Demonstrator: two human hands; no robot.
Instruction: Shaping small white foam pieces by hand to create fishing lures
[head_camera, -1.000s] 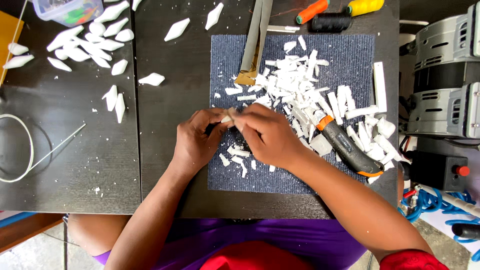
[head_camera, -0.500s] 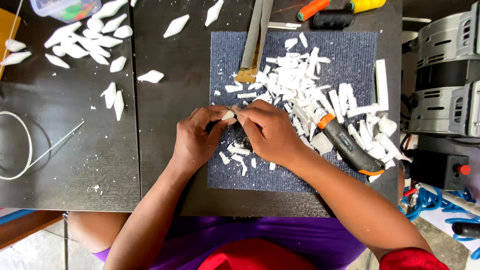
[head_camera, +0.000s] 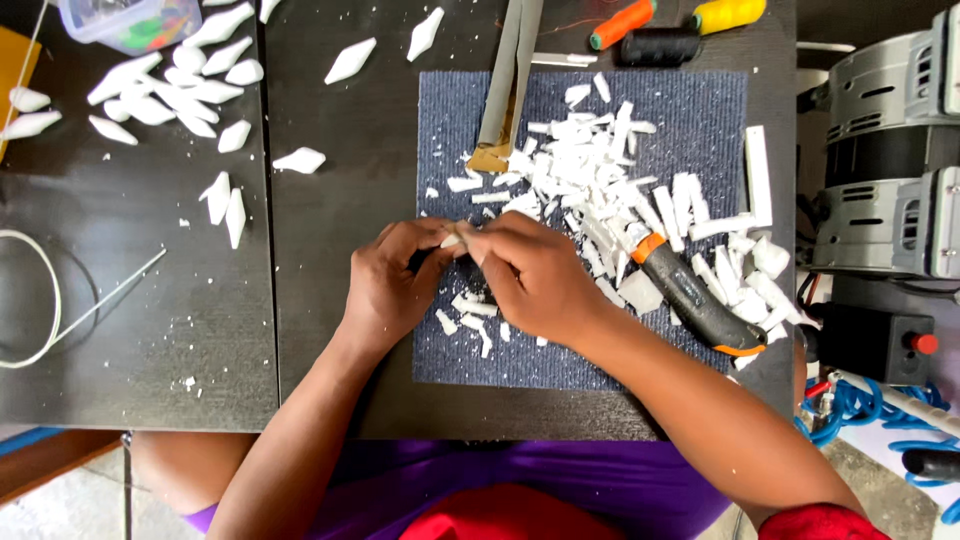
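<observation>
White piece (head_camera: 452, 240) pinched between left hand (head_camera: 392, 283) and right hand (head_camera: 535, 277) over mat (head_camera: 450, 120). Shaping step judged underway; firm grip needed next.

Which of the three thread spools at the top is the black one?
The black spool is the middle one, lying between the orange spool and the yellow spool.

Two dark, matte tabletops (head_camera: 150, 330) sit side by side, a thin seam running between them on the left. At the right edge stands a grey metal machine with ribbed housing (head_camera: 890, 170). Near right, blue coiled hose (head_camera: 870, 415) lies over grey concrete floor (head_camera: 860, 480). Light is even and soft.
</observation>
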